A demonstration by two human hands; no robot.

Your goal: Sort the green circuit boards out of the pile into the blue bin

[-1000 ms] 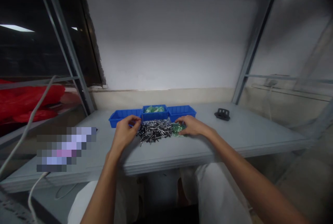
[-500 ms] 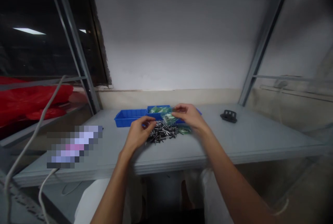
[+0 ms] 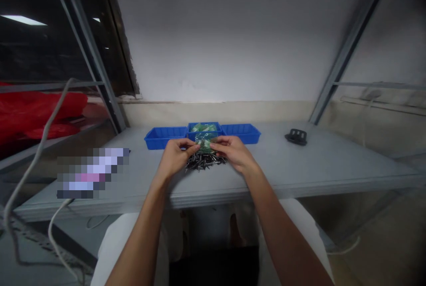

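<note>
A small clear green plastic bag (image 3: 205, 141) is stretched between my two hands, above a heap of thin metal pieces that look like rivets (image 3: 203, 162). The fingers of my left hand (image 3: 177, 155) pinch its left side. On its other side my right hand (image 3: 233, 150) grips it between thumb and fingers. Just behind, a middle blue bin (image 3: 188, 129) contains more green bags (image 3: 202, 127). My hands and the bag cover part of the heap.
Another blue bin (image 3: 156, 144) stands to the left of the middle one, and a third blue bin (image 3: 251, 137) to its right. A black plastic part (image 3: 297, 137) lies farther right on the grey table (image 3: 319, 166). At left is a blurred-out device (image 3: 95, 173) with a cable (image 3: 51, 228).
My right hand has brought the bag left and nearer, over the heap. My left hand has closed on the bag's left side. The view has tilted slightly down.
</note>
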